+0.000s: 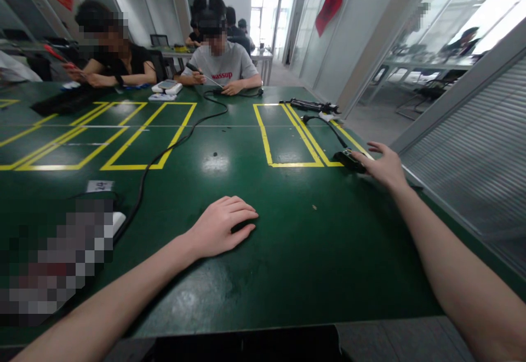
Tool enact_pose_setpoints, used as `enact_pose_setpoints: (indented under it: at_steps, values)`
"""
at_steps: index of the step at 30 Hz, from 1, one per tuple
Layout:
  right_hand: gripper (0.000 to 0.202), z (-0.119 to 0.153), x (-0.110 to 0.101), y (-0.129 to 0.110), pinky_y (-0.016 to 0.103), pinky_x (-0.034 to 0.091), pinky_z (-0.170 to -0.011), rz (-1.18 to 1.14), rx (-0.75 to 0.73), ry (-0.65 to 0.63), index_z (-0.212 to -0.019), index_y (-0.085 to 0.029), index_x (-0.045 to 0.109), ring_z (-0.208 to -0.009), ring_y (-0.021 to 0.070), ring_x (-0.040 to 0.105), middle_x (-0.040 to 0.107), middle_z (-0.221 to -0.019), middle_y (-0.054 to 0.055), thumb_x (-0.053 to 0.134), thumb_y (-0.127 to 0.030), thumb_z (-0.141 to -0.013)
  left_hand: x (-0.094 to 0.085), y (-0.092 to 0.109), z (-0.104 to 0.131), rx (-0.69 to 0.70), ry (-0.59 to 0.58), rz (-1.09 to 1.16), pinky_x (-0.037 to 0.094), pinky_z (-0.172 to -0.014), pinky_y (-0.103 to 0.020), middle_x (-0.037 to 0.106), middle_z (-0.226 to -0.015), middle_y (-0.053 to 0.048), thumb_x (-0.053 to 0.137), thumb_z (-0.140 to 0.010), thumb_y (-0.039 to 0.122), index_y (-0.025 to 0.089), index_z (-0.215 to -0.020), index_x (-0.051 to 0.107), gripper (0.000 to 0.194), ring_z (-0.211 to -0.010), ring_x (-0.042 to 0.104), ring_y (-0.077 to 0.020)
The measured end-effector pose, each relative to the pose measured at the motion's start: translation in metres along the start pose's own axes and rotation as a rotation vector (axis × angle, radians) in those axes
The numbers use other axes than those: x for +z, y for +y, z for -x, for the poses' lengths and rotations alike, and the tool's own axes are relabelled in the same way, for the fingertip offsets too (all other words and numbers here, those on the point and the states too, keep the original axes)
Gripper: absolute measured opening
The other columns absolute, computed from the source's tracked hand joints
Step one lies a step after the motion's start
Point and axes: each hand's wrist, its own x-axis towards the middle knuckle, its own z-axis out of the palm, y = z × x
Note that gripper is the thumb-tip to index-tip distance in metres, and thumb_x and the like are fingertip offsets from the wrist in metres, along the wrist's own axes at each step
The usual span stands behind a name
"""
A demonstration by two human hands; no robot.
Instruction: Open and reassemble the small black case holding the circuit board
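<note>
My left hand (227,226) lies palm down on the green table, with its fingers loosely extended and nothing visible in it. At the right, my right hand (384,167) reaches over the end of a small dark device (349,160), which looks like an opened housing with circuit parts. Its thumb side touches or overlaps the device, while the other visible fingers stretch out apart from it. A black cord (335,131) runs from the device to a plug (304,119) lying farther back. The palm side of both hands is hidden.
Yellow tape (269,148) marks rectangles on the green table (279,274). A black folded tripod-like object (310,105) lies at the far right. A long black cable (152,162) crosses on the left, beside a pixelated object (61,258). Two people (224,61) work across the table.
</note>
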Motion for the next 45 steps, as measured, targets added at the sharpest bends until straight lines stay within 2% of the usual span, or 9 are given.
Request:
enact_pose_setpoints:
  at_steps: [4,11,18,24,27,29,32,39,45]
  values:
    - [0.045,-0.004,-0.002,0.002,0.035,0.044,-0.097,0.018,-0.005,0.068,-0.126,-0.008,0.071,-0.116,0.0290,0.064,0.074,-0.120,0.020,0.071,-0.035,-0.091,0.000,0.000,0.000,-0.008,-0.010,0.001,0.055,-0.090,-0.038,0.078,-0.111,-0.006,0.058,-0.102,0.026,0.019,-0.112,0.072,0.019,-0.103,0.072,-0.0209]
    - [0.039,-0.005,0.014,0.014,0.039,0.051,-0.077,0.268,-0.057,-0.050,-0.112,-0.014,0.079,-0.097,0.0337,0.071,0.077,-0.108,0.018,0.069,-0.044,-0.090,-0.002,0.001,0.000,-0.005,-0.011,-0.006,0.055,-0.089,-0.037,0.078,-0.110,-0.006,0.058,-0.102,0.026,0.019,-0.111,0.073,0.019,-0.103,0.072,-0.0208]
    - [0.040,0.002,0.034,0.004,0.044,0.057,-0.080,0.217,-0.288,-0.143,-0.109,-0.018,0.080,-0.101,0.0369,0.073,0.079,-0.108,0.015,0.073,-0.048,-0.083,0.001,0.000,0.000,-0.001,-0.011,-0.003,0.055,-0.089,-0.037,0.078,-0.109,-0.006,0.058,-0.102,0.026,0.018,-0.111,0.073,0.019,-0.102,0.072,-0.0207]
    - [0.034,0.068,0.053,-0.055,0.040,0.058,-0.085,-0.044,-0.747,-0.389,-0.108,-0.019,0.080,-0.096,0.0292,0.074,0.077,-0.108,0.011,0.077,-0.042,-0.083,0.000,0.000,-0.002,0.006,0.035,-0.052,0.056,-0.088,-0.038,0.078,-0.111,-0.007,0.058,-0.102,0.026,0.018,-0.113,0.071,0.019,-0.102,0.072,-0.0212]
    - [0.031,0.115,0.050,-0.081,0.033,0.058,-0.081,-0.201,-1.008,-0.614,-0.113,-0.020,0.078,-0.091,0.0228,0.074,0.076,-0.104,0.008,0.075,-0.039,-0.088,-0.003,0.002,-0.002,0.050,0.107,-0.095,0.056,-0.086,-0.038,0.078,-0.110,-0.008,0.060,-0.101,0.027,0.017,-0.114,0.071,0.020,-0.100,0.071,-0.0220]
    - [0.031,0.140,0.047,-0.091,0.028,0.057,-0.078,-0.284,-1.141,-0.741,-0.115,-0.020,0.076,-0.089,0.0196,0.073,0.075,-0.105,0.007,0.075,-0.038,-0.089,-0.004,0.005,-0.002,0.086,0.131,-0.102,0.055,-0.082,-0.037,0.077,-0.105,-0.009,0.063,-0.099,0.033,0.016,-0.113,0.071,0.023,-0.094,0.070,-0.0220]
    - [0.031,0.159,0.045,-0.095,0.026,0.055,-0.071,-0.331,-1.260,-0.795,-0.115,-0.020,0.074,-0.085,0.0170,0.073,0.074,-0.106,0.007,0.074,-0.037,-0.089,-0.005,0.010,-0.003,0.106,0.099,-0.078,0.054,-0.077,-0.036,0.075,-0.098,-0.009,0.066,-0.097,0.039,0.016,-0.105,0.073,0.025,-0.089,0.069,-0.0214]
    - [0.025,0.155,0.044,-0.094,0.026,0.055,-0.068,-0.374,-1.215,-0.694,-0.110,-0.020,0.073,-0.080,0.0169,0.073,0.075,-0.098,0.006,0.073,-0.037,-0.091,-0.005,0.013,-0.003,0.038,-0.013,-0.038,0.054,-0.079,-0.037,0.074,-0.098,-0.008,0.068,-0.093,0.045,0.016,-0.102,0.072,0.030,-0.091,0.067,-0.0228]
    - [0.024,0.159,0.040,-0.097,0.027,0.057,-0.072,-0.406,-1.210,-0.675,-0.110,-0.021,0.072,-0.087,0.0182,0.074,0.075,-0.104,0.007,0.074,-0.034,-0.090,-0.003,0.013,-0.003,-0.097,-0.095,-0.046,0.054,-0.098,-0.045,0.072,-0.118,-0.010,0.074,-0.087,0.042,0.019,-0.114,0.071,0.036,-0.114,0.065,-0.0290]
